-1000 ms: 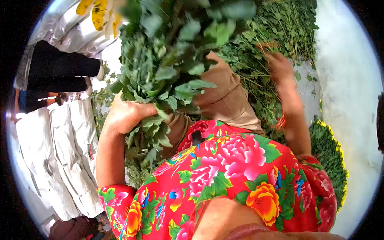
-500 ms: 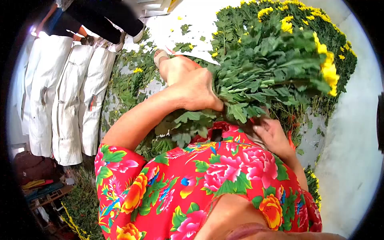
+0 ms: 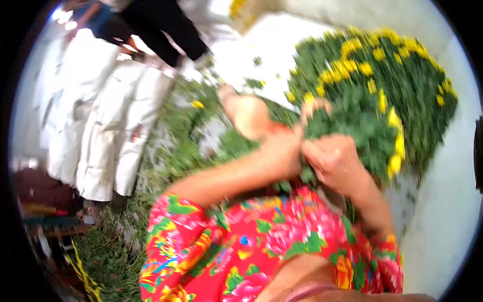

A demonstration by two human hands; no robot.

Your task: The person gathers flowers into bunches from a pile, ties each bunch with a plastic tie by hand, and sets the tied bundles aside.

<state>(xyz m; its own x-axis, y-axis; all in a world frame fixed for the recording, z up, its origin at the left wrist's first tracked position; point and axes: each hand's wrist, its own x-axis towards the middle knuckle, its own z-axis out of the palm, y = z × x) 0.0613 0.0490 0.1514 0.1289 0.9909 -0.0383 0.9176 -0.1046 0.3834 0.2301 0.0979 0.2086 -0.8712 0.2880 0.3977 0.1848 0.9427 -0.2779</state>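
1 leafy bunch (image 3: 352, 126), yellow blooms (image 3: 396, 143) rightward, long axis sideways, in closed left hand (image 3: 288, 150); right hand (image 3: 333, 160) curled, hold unclear

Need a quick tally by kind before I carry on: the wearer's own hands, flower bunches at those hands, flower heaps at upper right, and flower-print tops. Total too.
Left hand and right hand: 2
Bunch at the hands: 1
Heap at upper right: 1
Flower-print top: 1
Total: 5
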